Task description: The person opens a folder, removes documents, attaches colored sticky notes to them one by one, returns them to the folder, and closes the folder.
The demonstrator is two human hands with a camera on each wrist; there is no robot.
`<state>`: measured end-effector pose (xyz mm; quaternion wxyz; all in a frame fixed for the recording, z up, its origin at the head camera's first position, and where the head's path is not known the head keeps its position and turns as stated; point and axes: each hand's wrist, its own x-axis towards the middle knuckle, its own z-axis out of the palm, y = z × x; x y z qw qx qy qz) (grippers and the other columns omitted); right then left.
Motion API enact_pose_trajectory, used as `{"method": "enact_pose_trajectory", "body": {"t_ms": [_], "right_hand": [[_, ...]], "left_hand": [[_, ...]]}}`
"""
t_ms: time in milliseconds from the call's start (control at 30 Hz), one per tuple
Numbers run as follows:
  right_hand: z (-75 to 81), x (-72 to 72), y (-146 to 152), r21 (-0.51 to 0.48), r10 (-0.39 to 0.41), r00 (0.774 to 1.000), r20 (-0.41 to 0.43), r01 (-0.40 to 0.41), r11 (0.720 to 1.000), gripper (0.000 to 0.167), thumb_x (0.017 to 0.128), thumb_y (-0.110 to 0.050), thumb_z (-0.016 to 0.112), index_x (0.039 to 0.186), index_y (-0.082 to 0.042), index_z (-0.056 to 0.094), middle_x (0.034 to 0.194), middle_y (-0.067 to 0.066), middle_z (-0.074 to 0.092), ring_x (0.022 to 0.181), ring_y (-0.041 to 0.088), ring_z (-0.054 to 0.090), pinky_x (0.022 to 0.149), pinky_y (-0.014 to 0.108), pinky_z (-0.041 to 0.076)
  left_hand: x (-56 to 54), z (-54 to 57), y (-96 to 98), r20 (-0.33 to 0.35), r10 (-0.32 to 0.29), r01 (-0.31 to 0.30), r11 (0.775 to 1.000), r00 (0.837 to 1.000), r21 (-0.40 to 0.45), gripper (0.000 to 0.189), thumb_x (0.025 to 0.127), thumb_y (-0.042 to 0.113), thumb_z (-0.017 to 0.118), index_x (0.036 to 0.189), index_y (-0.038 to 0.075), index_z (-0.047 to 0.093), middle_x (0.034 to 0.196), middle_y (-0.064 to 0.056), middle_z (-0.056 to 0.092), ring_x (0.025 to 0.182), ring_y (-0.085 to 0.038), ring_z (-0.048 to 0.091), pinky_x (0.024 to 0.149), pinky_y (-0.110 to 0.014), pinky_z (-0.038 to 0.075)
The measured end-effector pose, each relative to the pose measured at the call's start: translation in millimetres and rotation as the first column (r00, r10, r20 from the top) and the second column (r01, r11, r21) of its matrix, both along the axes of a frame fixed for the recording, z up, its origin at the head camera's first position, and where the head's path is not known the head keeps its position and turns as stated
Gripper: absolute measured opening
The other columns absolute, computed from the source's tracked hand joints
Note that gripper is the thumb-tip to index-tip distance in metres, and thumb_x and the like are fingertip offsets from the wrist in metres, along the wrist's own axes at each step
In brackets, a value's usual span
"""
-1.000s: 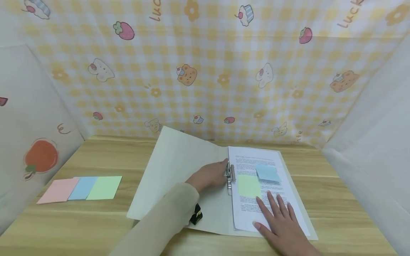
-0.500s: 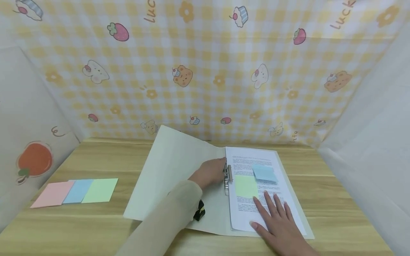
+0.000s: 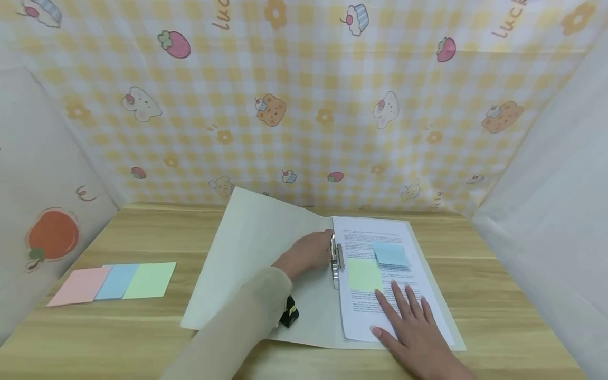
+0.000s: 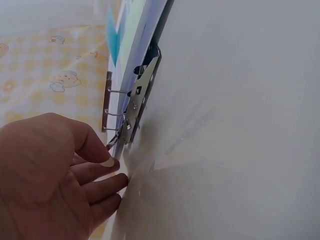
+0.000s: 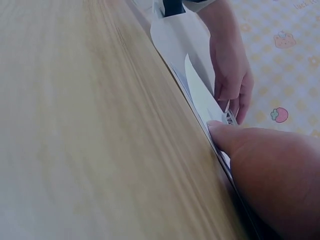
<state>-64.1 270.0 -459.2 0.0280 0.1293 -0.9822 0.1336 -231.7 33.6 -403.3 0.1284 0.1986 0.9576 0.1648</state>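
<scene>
A cream file folder (image 3: 256, 237) lies spread with a stack of printed pages (image 3: 358, 322) on its right side. A metal lever clip (image 3: 335, 266) with a flat bar (image 4: 106, 102) sits at the pages' left edge. My left hand (image 3: 306, 253) is at the clip's far end, thumb and index tips close together beside it; whether they grip the lever cannot be made out. Fingers spread, my right hand (image 3: 418, 335) rests on the lower part of the pages. A green sticky note (image 3: 364, 274) and a blue sticky-note pad (image 3: 391, 254) lie on the top page.
Pink (image 3: 81, 285), blue (image 3: 116, 281) and green (image 3: 150, 279) note papers overlap on the wooden table (image 3: 119, 338) at left. A black item (image 3: 290, 312) lies by the left sleeve. A patterned cloth (image 3: 304, 137) hangs behind.
My left fingers have shifted slightly up and left, showing more of the clip's far end. My right hand stays on the pages. The head view has turned a little.
</scene>
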Motion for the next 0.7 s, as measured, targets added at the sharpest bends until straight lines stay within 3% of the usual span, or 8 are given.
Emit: {"method": "enact_pose_trajectory", "body": {"t_ms": [100,233,433,500,600,700], "right_hand": [[0.2,-0.6,0,0.001,0.001,1.000,0.002,-0.001,1.000,0.069,0.099,-0.059,0.052,0.159,-0.032,0.032,0.170,0.014,0.020,0.155,0.047,0.016,0.118,0.033,-0.031],[0.0,-0.9,0,-0.003,0.000,1.000,0.013,0.000,1.000,0.069,0.099,-0.059,0.052,0.159,-0.032,0.032,0.170,0.014,0.020,0.155,0.048,0.015,0.118,0.035,-0.030],[0.0,-1.0,-1,-0.008,-0.004,1.000,0.020,0.004,1.000,0.069,0.098,-0.060,0.052,0.159,-0.032,0.033,0.170,0.014,0.020,0.155,0.048,0.015,0.119,0.038,-0.030],[-0.2,-1.1,-1,-0.004,-0.004,1.000,0.019,0.004,1.000,0.069,0.098,-0.060,0.051,0.159,-0.033,0.032,0.170,0.014,0.020,0.155,0.047,0.015,0.118,0.036,-0.031],[-0.9,-0.7,-1,0.005,-0.002,1.000,0.007,0.002,1.000,0.069,0.098,-0.060,0.052,0.159,-0.032,0.033,0.169,0.014,0.021,0.155,0.047,0.016,0.119,0.034,-0.030],[-1.6,-0.7,0,0.009,-0.005,1.000,0.003,0.005,1.000,0.069,0.098,-0.060,0.052,0.159,-0.032,0.033,0.169,0.013,0.021,0.155,0.047,0.016,0.119,0.032,-0.030]], "left_hand": [[1.1,2.0,-3.8,0.023,0.006,-0.007,1.000,1.000,0.030,0.052,0.107,0.022,0.045,0.155,0.008,0.035,0.145,-0.009,0.059,0.103,-0.018,0.058,0.094,-0.033,0.051],[7.0,5.8,-8.9,0.041,0.021,-0.023,0.998,0.999,0.053,0.056,0.106,0.021,0.045,0.159,0.011,0.028,0.154,-0.008,0.052,0.116,-0.019,0.058,0.105,-0.036,0.050],[19.5,13.6,-15.5,0.027,0.003,-0.005,0.997,1.000,0.073,0.057,0.106,0.020,0.044,0.160,0.011,0.027,0.156,-0.007,0.050,0.116,-0.019,0.058,0.100,-0.036,0.050],[24.7,16.2,-17.3,0.025,-0.004,0.002,0.997,1.000,0.079,0.058,0.105,0.019,0.046,0.160,0.012,0.027,0.159,-0.006,0.046,0.128,-0.019,0.057,0.107,-0.036,0.049],[33.3,19.1,-19.2,0.018,-0.020,0.019,0.997,1.000,0.079,0.060,0.106,0.019,0.047,0.161,0.014,0.026,0.164,-0.002,0.038,0.148,-0.018,0.043,0.120,-0.037,0.040],[41.8,21.0,-19.9,-0.009,-0.053,0.053,0.997,0.999,0.059,0.060,0.106,0.020,0.048,0.161,0.014,0.025,0.166,0.000,0.034,0.153,-0.017,0.034,0.122,-0.037,0.035]]}}
